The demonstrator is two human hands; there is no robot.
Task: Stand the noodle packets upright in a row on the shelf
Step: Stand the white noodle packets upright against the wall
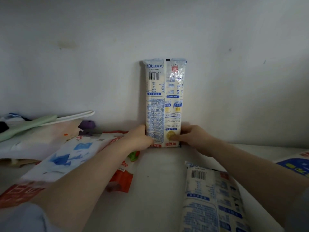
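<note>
White wall [234,64] fills most of your view, with the pale shelf [160,190] running along its foot. You have one white-and-blue noodle packet [164,101] standing upright against that wall, its printing upside down and its barcode near the top. Your left hand [139,137] grips its lower left edge, fingers curled round the side, while your right hand [192,136] pinches the lower right edge, thumb across the front. A second noodle packet [212,200] of the same kind lies flat on the shelf under your right forearm, and a blue-printed packet [297,164] shows at the right edge. To your left, a white packet with blue shapes [66,158] and a red-and-white packet [122,178] lie flat, partly overlapping, with a purple object [87,125] and a pale green handle [28,125] behind.
</note>
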